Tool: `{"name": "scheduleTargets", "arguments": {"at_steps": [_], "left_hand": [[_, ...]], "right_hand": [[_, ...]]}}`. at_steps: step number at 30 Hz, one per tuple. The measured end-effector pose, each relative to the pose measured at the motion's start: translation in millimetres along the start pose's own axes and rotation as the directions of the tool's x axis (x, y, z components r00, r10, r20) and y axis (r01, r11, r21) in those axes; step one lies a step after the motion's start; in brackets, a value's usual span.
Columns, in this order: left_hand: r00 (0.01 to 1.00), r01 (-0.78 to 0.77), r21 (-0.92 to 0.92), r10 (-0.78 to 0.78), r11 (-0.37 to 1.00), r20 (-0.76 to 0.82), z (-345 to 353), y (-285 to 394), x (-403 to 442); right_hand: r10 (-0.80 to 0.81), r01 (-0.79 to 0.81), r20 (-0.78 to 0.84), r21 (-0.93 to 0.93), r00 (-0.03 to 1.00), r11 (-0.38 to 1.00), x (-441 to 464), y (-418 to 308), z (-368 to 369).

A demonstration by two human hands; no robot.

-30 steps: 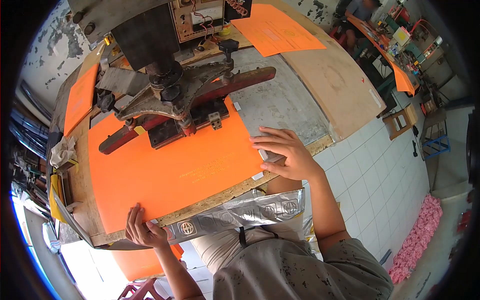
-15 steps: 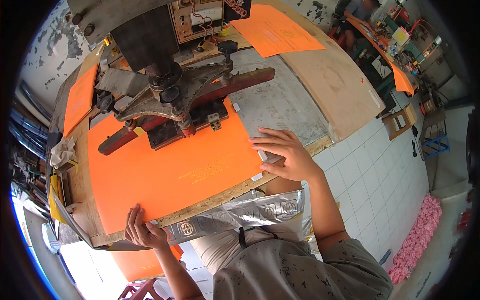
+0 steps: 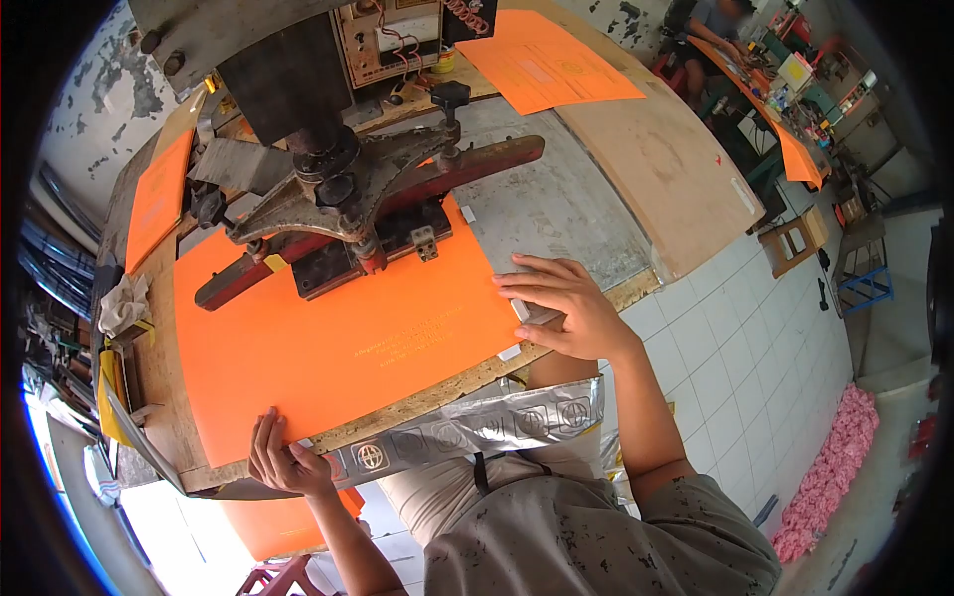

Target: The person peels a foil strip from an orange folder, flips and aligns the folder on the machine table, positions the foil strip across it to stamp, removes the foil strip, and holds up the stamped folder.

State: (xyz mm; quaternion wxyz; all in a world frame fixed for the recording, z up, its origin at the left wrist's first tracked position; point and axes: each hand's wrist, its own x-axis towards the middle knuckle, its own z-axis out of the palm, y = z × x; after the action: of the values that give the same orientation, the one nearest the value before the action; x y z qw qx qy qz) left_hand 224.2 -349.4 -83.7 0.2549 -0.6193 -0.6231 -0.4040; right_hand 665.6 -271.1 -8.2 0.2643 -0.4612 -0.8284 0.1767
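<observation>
Half open, the left hand point(image 3: 283, 457) lies to the near left of the press point(image 3: 343, 189), with its bent fingers side by side on the near edge of the orange sheet point(image 3: 298, 348); its thumb is a little apart. Whether this hand pinches the edge, I cannot tell. To the near right of the press, the right hand point(image 3: 571, 310) is more open: its fingers are spread and reach to the right edge of the sheet, the thumb is apart from them, and a small pale block point(image 3: 521, 311) sits in this gap.

The sheet is partly under the press and comes out mostly on its near side. Its long axis runs from left to right, slanted, about parallel to the red bar point(image 3: 509, 159) of the press, and one long edge faces the person. Gold printing point(image 3: 407, 338) in several short lines is to the near right of the press.

By count, one sheet lies under the press, and another orange sheet point(image 3: 547, 65) is beyond it, to the far right. Orange paper point(image 3: 159, 204) lies also to its left; how many sheets, I cannot tell. Three black knobs point(image 3: 450, 95) are on the press. One grey plate point(image 3: 571, 199) is to its right. One silver strip point(image 3: 462, 434), with a row of stamped marks, is between the press and the person's body.
</observation>
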Motion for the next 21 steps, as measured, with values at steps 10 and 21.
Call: {"name": "scheduleTargets", "arguments": {"at_steps": [10, 21], "left_hand": [[1.0, 0.017, 0.009, -0.017, 1.0, -0.022, 1.1, 3.7, 2.4], [1.0, 0.017, 0.018, -0.017, 1.0, -0.011, 3.0, 0.5, -0.8]], "right_hand": [[-0.025, 0.025, -0.003, -0.024, 1.0, 0.999, 6.1, -3.9, -1.8], [-0.023, 0.024, 0.006, -0.034, 1.0, 0.999, 6.0, -1.2, -0.9]]}}
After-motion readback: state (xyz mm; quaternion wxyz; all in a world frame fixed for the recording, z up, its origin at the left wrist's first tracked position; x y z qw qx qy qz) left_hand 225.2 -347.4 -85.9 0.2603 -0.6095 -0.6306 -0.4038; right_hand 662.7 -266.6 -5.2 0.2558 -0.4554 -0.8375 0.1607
